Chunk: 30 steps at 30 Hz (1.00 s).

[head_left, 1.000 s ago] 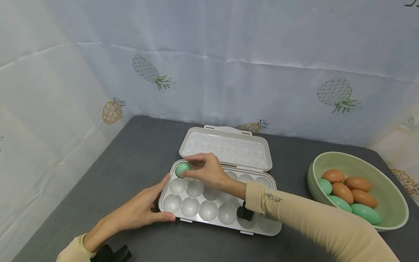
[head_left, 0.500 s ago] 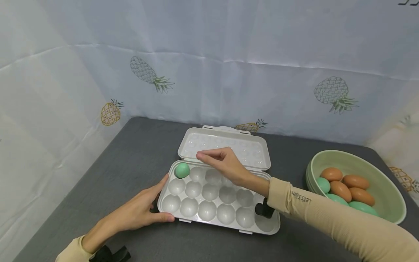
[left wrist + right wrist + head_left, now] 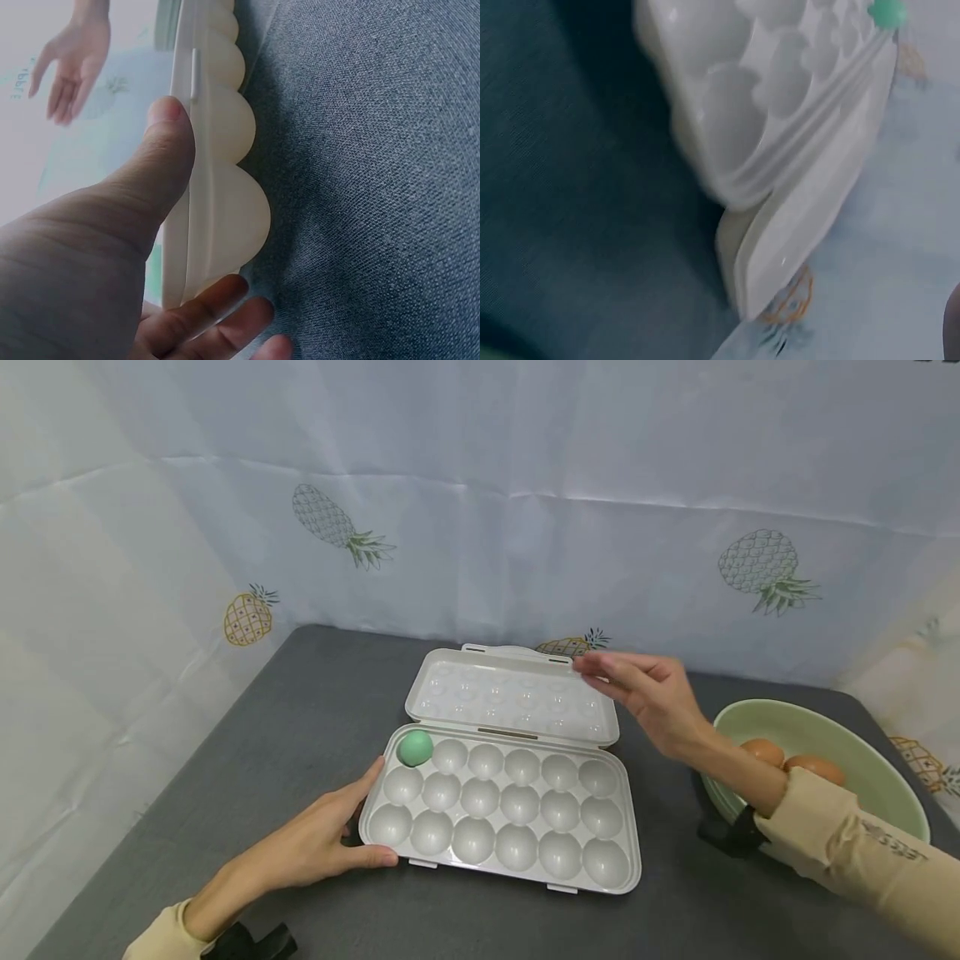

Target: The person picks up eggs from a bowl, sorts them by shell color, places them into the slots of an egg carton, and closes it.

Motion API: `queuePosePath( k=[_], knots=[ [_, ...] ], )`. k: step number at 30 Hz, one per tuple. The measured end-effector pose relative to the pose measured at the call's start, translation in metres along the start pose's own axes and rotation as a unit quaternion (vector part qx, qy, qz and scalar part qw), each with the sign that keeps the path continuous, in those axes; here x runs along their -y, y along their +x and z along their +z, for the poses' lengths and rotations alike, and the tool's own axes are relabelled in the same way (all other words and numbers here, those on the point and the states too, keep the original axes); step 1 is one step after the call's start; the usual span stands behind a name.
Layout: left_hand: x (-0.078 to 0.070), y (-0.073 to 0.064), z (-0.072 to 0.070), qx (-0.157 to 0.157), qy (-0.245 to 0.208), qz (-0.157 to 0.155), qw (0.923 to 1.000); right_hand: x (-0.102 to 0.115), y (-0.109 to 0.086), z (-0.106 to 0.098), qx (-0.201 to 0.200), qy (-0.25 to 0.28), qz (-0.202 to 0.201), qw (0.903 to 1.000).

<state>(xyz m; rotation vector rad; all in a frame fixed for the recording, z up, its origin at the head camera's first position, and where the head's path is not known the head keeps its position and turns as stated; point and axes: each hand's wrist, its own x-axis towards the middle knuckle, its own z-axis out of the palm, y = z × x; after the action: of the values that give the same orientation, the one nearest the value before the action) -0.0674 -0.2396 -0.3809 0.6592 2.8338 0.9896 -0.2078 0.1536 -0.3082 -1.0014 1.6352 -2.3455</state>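
Observation:
An egg box (image 3: 517, 847) of pale plastic lies on the table with its lid (image 3: 517, 693) folded back. One green egg (image 3: 416, 747) sits in its back left cup; the right wrist view also catches this egg (image 3: 888, 13) at the top. My left hand (image 3: 322, 843) grips the box's front left corner, the thumb (image 3: 165, 142) on the front edge and the fingers round the left end. My right hand (image 3: 652, 702) is empty, fingers extended, in the air between the lid and the bowl.
At the right stands a light green bowl (image 3: 885, 785); brown eggs (image 3: 813, 768) show inside, and my right forearm covers its near part. A curtain printed with pineapples (image 3: 757, 564) hangs behind and beside the grey table (image 3: 255, 752).
My right hand has let go of the green egg in the back left cup and moved right and up, past the lid towards the bowl. The left hand keeps its place.

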Motion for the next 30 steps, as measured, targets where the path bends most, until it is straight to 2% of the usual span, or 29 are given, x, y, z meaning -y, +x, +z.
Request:
queuePosePath(
  k=[7,10,14,16,18,22,27,30],
  knots=[
    [0.0,0.001,-0.001,0.003,0.002,-0.001,1.0,0.03,-0.031,-0.056,-0.01,0.022,-0.048,0.9986],
    [0.001,0.001,-0.001,0.002,0.0,-0.002,1.0,0.037,-0.046,-0.079,0.007,0.04,-0.064,0.9971],
    [0.001,0.001,-0.001,0.004,-0.002,0.0,1.0,0.045,-0.065,-0.109,0.049,0.101,-0.071,0.9912],
    [0.001,0.001,-0.001,0.005,-0.004,0.0,1.0,0.05,-0.074,-0.122,0.049,0.105,-0.066,0.9912],
    [0.001,0.002,-0.001,0.005,-0.005,-0.001,1.0,0.054,-0.083,-0.133,0.042,0.085,-0.058,0.9939],
    [0.0,0.001,-0.002,0.004,-0.002,-0.005,1.0,0.06,-0.101,-0.15,0.014,-0.006,-0.041,0.9991],
    [0.0,0.001,-0.002,0.006,0.002,-0.01,0.9999,0.061,-0.122,-0.166,-0.002,-0.044,-0.013,0.9989],
    [-0.001,0.001,-0.002,0.007,0.004,-0.012,0.9999,0.059,-0.131,-0.168,-0.045,-0.085,0.019,0.9952]
  ],
)
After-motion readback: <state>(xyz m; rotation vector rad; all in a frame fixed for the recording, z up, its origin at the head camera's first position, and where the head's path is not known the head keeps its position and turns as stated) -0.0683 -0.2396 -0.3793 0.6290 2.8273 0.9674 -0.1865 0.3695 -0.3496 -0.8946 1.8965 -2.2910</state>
